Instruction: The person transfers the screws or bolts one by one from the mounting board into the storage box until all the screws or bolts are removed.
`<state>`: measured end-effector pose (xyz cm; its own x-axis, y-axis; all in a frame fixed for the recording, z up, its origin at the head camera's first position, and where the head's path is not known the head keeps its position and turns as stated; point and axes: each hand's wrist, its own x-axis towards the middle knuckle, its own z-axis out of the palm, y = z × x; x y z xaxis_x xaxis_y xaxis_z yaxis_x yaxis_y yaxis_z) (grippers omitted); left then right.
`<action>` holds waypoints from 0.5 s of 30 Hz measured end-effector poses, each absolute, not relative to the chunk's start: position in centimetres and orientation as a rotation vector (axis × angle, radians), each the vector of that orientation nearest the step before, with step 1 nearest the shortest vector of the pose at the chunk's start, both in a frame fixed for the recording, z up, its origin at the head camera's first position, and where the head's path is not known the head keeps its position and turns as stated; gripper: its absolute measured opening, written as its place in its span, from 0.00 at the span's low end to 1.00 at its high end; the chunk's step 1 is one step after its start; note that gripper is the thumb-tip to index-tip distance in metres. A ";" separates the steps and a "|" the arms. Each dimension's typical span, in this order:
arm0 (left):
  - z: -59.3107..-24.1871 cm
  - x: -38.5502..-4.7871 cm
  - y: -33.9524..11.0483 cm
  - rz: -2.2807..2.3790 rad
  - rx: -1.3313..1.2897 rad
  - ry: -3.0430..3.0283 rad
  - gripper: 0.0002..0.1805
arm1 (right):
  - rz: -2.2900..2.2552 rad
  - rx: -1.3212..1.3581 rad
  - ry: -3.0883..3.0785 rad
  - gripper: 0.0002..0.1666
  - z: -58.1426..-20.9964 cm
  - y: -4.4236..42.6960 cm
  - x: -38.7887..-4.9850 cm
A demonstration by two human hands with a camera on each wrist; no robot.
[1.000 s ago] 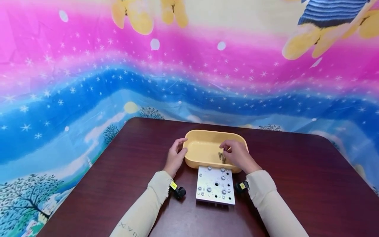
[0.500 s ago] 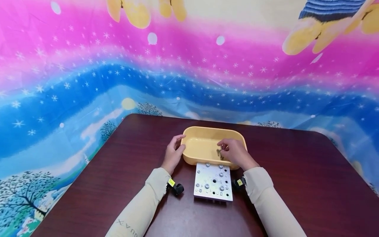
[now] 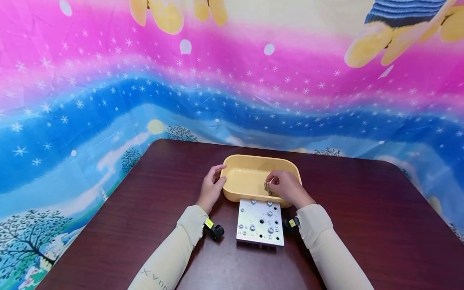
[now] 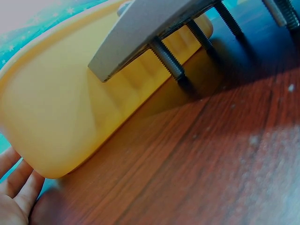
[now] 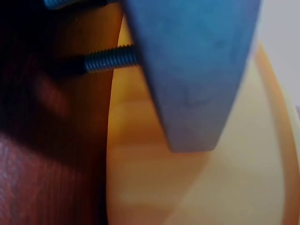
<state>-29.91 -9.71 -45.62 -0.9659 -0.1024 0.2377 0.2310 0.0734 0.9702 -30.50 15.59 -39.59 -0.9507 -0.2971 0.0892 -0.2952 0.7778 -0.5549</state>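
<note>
A yellow plastic tray (image 3: 246, 198) stands on the table, with a few small metal screws (image 3: 267, 187) at its right side. My right hand (image 3: 288, 188) reaches into the tray and pinches at these screws; its fingertips partly hide them. My left hand (image 3: 212, 186) rests against the tray's left end, its fingers extended along the outer wall, and the left wrist view shows those fingers (image 4: 21, 180) at the tray's corner. In front of the tray is a silver metal plate (image 3: 257, 219) with several socket-head screws and open holes. The right wrist view does not show my right hand.
The plate stands raised above the dark red wooden table (image 3: 174, 177) on threaded screw shanks (image 4: 167, 58) that stick out below it. Its far edge lies close to the tray's near wall. A printed cloth backdrop (image 3: 232, 80) hangs behind the table.
My right fingertips have shifted slightly left and closed in on the screws, which show less now. My left hand stays at the tray's end. The head view has shifted slightly.
</note>
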 end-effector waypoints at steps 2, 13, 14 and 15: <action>-45.6 -29.9 -9.7 -1.984 -0.135 -2.103 0.20 | -0.916 -0.499 2.964 0.04 -39.6 15.6 -30.5; -45.5 -29.9 -9.7 -2.031 -0.154 -2.061 0.22 | -0.899 -0.478 2.963 0.03 -39.4 15.5 -30.4; -45.5 -29.9 -9.7 -2.031 -0.152 -2.064 0.22 | -0.903 -0.475 2.961 0.03 -39.4 15.5 -30.5; -45.5 -29.9 -9.7 -2.029 -0.149 -2.068 0.22 | -0.908 -0.476 2.961 0.03 -39.4 15.5 -30.5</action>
<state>-29.91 -9.72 -45.47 -0.9658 -0.0947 0.2413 0.2394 0.0306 0.9704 -30.47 15.46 -39.39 -0.9539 -0.2894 0.0798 -0.2844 0.7860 -0.5490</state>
